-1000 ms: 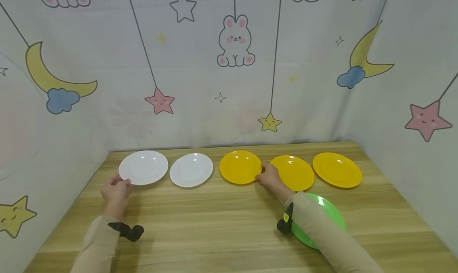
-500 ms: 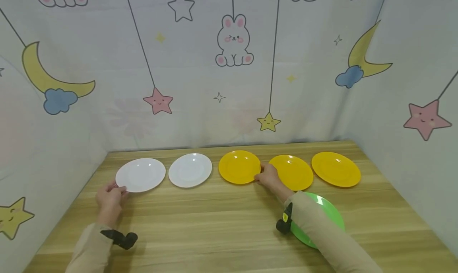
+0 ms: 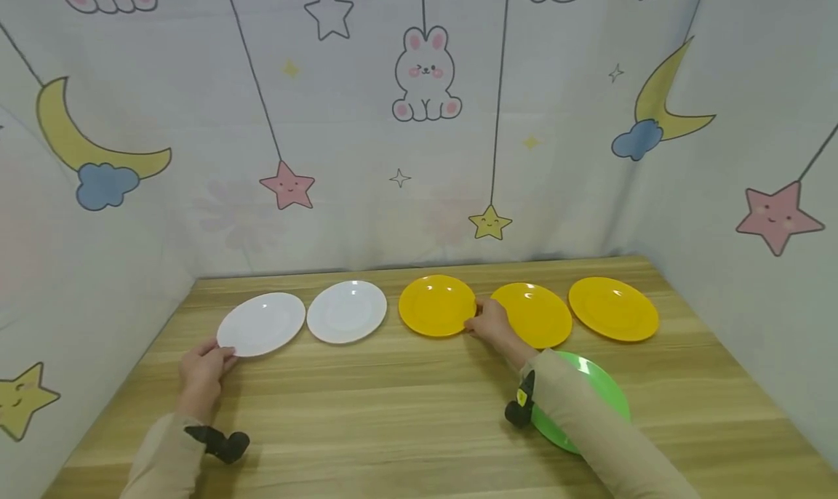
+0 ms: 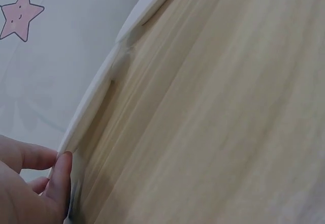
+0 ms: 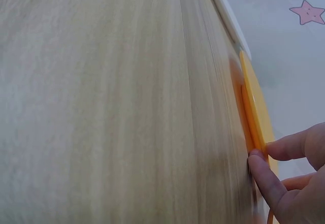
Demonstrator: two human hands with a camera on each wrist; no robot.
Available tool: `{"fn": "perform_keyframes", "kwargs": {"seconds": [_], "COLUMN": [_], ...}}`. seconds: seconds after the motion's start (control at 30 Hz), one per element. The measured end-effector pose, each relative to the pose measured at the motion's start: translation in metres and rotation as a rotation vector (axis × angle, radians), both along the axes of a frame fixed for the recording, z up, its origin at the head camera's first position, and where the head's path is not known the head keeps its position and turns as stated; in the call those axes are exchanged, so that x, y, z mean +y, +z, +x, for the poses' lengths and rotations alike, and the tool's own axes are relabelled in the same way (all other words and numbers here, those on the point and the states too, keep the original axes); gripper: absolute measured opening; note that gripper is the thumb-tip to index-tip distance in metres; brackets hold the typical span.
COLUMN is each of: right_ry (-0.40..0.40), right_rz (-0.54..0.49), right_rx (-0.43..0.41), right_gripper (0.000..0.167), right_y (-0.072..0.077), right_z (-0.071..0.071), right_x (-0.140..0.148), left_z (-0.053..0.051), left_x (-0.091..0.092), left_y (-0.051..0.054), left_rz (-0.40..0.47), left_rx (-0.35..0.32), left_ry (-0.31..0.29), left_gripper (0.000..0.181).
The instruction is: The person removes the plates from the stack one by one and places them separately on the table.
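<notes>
At the far left of the row, my left hand [image 3: 200,374] pinches the near-left rim of a white plate [image 3: 262,324]. In the left wrist view, the thumb [image 4: 62,176] and a finger grip that white rim [image 4: 89,107] from both sides. A second white plate [image 3: 347,312] lies just right of it, a small gap apart. My right hand [image 3: 492,323] pinches the right rim of a yellow plate [image 3: 437,306] in the middle of the row. The right wrist view has thumb and forefinger on the yellow rim [image 5: 257,107].
Two more yellow plates, one beside my right hand [image 3: 532,316] and one at the far right [image 3: 613,309], continue the row. Under my right forearm lies a green plate [image 3: 605,390], partly hidden. A printed cloth [image 3: 353,237] backs the wooden table [image 3: 366,426].
The left hand has brought the leftmost white plate toward me, then slightly right toward the second white plate. My right hand and the yellow plate stay put.
</notes>
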State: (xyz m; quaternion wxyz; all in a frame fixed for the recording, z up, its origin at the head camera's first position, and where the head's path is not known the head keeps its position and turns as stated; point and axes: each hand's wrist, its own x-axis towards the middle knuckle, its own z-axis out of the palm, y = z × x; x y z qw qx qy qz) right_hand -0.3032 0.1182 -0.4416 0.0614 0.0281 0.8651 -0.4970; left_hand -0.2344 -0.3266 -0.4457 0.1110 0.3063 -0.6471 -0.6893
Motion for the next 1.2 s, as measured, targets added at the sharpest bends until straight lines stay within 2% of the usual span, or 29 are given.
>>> {"fn": "perform_keyframes", "kwargs": {"seconds": [0.2, 0.37, 0.47, 0.63, 0.77, 0.87, 1.03, 1.2], "right_ry": [0.005, 0.008, 0.008, 0.004, -0.007, -0.008, -0.002, -0.035], "right_rz": [-0.003, -0.024, -0.035, -0.037, -0.039, -0.037, -0.028, -0.058], "right_rx": [0.025, 0.032, 0.031, 0.012, 0.000, 0.000, 0.003, -0.010], "right_gripper": [0.055, 0.051, 0.049, 0.051, 0.055, 0.057, 0.054, 0.049], "right_y": [-0.0017, -0.0001, 0.0005, -0.0002, -0.0008, -0.0012, 0.0002, 0.0016], "right_z": [0.0006, 0.0024, 0.0027, 0.0020, 0.0013, 0.0009, 0.0018, 0.0025], "right_x": [0.0001, -0.0004, -0.0003, 0.0004, 0.0005, 0.0004, 0.0002, -0.0007], "left_z": [-0.0028, -0.0061, -0.0074, -0.0079, -0.0073, -0.0060, -0.0051, -0.0056], "left_x": [0.0004, 0.0015, 0.0009, -0.0010, -0.0023, -0.0041, -0.0074, -0.0064], "left_y": [0.0009, 0.0009, -0.0008, -0.0047, -0.0063, -0.0060, -0.0054, -0.0058], "left_rz": [-0.034, -0.078, -0.163, -0.351, -0.420, -0.434, -0.391, -0.404], "left_rx": [-0.018, -0.005, -0.002, -0.009, -0.001, -0.012, -0.053, -0.049], "left_ry": [-0.015, -0.012, -0.014, -0.043, -0.076, -0.093, -0.105, -0.119], "left_gripper": [0.061, 0.061, 0.058, 0.052, 0.050, 0.052, 0.058, 0.058]}}
